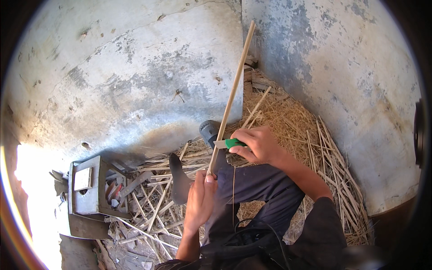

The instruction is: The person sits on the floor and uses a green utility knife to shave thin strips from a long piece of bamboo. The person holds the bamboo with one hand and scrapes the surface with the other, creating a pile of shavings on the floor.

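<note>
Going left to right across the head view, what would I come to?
Weathered box, left hand, green-handled knife, right hand, sticks along the right-hand wall, dark object at the rim.

Head-worn, facing down over the left hand [200, 201] and right hand [258, 143] from close above. Fisheye-wide, reaching to the stained walls [112, 76] beyond.

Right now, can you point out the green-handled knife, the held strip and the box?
Green-handled knife [231, 143]: head view, handle.
Held strip [233, 91]: head view, midsection.
Box [92, 197]: head view, pale panel.
</note>
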`<action>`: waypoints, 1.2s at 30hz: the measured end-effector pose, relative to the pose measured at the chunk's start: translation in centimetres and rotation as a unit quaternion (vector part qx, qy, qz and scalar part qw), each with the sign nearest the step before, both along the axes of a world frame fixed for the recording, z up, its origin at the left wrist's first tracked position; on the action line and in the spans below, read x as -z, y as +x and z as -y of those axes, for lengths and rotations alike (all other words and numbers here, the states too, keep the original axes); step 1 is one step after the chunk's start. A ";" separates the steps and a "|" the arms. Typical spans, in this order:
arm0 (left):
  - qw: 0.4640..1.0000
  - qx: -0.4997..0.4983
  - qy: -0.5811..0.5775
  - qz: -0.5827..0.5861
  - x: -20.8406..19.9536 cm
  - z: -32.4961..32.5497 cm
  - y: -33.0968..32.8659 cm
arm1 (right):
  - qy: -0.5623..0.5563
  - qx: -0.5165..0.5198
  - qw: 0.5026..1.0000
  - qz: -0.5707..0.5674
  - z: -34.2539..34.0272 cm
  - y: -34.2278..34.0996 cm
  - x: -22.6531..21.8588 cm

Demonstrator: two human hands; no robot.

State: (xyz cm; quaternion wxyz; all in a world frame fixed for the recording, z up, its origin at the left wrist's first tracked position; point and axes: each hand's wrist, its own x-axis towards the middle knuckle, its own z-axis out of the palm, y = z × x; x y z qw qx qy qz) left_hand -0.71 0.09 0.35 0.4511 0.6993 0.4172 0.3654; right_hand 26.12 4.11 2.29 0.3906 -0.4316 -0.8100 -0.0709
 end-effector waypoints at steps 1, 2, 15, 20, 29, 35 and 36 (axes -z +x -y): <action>1.000 -0.005 -0.002 0.000 -0.4 0.0 0.1 | 0.003 -0.006 1.000 0.005 0.1 -0.3 0.1; 1.000 -0.011 -0.004 0.000 -0.8 0.0 0.1 | 0.009 -0.011 1.000 0.016 0.2 -0.5 0.2; 0.994 -0.037 0.096 -0.049 -1.7 0.0 0.9 | 0.028 -0.029 0.999 0.021 1.2 -2.2 0.4; 0.991 -0.041 0.116 -0.043 -1.5 -0.1 1.2 | 0.036 -0.027 0.999 0.008 1.1 -2.5 0.5; 0.991 -0.044 0.110 -0.056 -1.8 0.1 1.4 | 0.060 0.020 0.997 0.035 1.4 -2.0 0.1; 0.991 -0.040 0.102 -0.080 -1.6 0.3 1.2 | 0.071 0.026 0.996 0.046 1.4 -1.9 0.2; 0.990 -0.041 0.105 -0.082 -1.5 0.3 1.1 | 0.075 0.028 0.996 0.045 1.4 -1.9 0.2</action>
